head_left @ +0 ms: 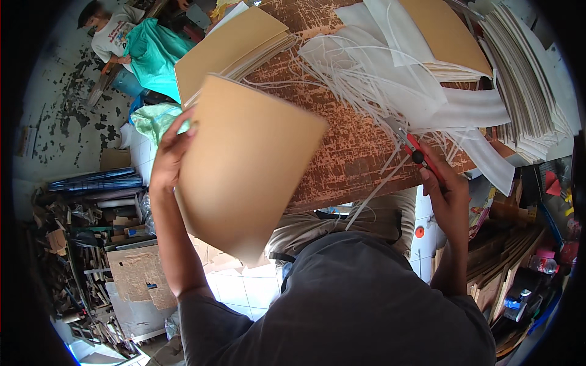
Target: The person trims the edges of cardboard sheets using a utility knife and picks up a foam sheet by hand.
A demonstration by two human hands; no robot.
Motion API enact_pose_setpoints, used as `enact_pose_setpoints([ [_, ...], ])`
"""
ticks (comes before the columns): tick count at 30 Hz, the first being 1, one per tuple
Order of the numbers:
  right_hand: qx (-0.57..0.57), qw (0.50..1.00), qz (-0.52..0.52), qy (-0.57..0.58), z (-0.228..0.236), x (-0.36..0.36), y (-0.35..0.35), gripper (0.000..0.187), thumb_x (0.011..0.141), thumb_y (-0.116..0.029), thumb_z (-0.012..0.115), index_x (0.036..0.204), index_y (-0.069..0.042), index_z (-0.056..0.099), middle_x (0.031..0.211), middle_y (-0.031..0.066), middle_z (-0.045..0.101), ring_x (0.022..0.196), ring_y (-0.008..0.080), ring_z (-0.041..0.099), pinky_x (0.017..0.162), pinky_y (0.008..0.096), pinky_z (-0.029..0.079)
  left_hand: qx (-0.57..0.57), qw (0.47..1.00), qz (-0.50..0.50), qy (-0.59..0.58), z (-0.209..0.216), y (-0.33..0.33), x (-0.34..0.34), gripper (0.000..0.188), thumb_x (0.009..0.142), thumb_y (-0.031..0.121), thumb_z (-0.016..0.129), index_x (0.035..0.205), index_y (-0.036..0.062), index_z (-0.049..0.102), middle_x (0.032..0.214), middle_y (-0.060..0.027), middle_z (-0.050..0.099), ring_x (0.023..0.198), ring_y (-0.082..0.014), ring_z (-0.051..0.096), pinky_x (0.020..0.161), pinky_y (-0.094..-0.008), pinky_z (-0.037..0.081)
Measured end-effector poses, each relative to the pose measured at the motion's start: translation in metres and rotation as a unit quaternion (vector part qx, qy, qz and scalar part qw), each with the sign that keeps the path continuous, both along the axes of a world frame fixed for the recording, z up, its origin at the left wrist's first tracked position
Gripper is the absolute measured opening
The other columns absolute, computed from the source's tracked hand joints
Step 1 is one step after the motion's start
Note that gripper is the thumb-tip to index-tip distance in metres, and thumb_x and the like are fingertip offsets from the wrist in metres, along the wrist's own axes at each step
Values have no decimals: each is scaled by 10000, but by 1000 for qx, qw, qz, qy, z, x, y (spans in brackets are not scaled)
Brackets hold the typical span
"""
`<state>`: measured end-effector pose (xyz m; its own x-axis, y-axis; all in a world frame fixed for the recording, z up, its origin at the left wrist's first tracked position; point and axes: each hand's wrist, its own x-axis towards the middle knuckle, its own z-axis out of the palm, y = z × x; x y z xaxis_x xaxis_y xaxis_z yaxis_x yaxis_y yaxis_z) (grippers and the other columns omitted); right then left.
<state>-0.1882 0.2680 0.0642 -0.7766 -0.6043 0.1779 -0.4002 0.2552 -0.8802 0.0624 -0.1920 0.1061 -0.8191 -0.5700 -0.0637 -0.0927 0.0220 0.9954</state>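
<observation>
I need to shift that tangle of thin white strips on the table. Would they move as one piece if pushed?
Probably not. The white strips look thin and limp, curling loosely over the table, so they would likely bunch or scatter. Several trail off the edge near the right hand and may snag. They look very light.

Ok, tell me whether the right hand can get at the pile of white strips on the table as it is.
Probably yes. The right hand sits at the table edge with the white strips just ahead and nothing between them, but it already grips a red knife.
</observation>
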Motion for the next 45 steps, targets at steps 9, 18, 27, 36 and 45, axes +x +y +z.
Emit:
enact_pose_setpoints([
  [9, -31, 998, 26, -55, -6, 21, -15, 483, 1027, -73, 648, 1504, -71, 572, 1079, 145, 752, 794, 142, 678, 741, 296, 539, -94, 963, -212, -141, -21, 21, -97, 437, 1071, 160, 630, 1479, 13, 581, 1290, -90, 715, 1134, -145, 662, 999, -293, 517],
  [18, -41, 997, 46, 48, -22, 31, -46, 541, 1034, -84, 614, 1558, -154, 498, 1131, 232, 728, 984, 373, 739, 831, 400, 576, -558, 822, -101, -63, -45, 73, -109, 496, 1000, 193, 714, 1460, 53, 593, 1420, -250, 619, 1297, -418, 617, 1060, -454, 518],
  [27, -13, 980, 50, 190, -43, 12, -142, 470, 1034, -154, 579, 1503, -144, 538, 1029, 190, 740, 884, 380, 715, 747, 493, 561, -559, 808, -90, -164, -94, 158, -114, 676, 1101, 350, 472, 1602, -70, 303, 1685, -267, 282, 1577, -419, 253, 1297, -519, 190],
  [36, 32, 974, 77, 212, -44, -1, -173, 467, 1023, -151, 581, 1485, -90, 544, 893, 174, 733, 793, 371, 713, 694, 504, 557, -565, 808, -60, -157, -100, 161, -114, 675, 1095, 334, 436, 1616, -64, 275, 1687, -271, 272, 1581, -427, 242, 1293, -539, 195],
  [45, 49, 974, 90, 200, -46, -3, -173, 467, 1017, -134, 583, 1481, -94, 558, 933, 197, 715, 828, 384, 705, 727, 501, 557, -570, 805, -57, -156, -97, 163, -116, 673, 1089, 328, 434, 1605, -77, 284, 1678, -284, 282, 1574, -441, 253, 1290, -545, 201],
])
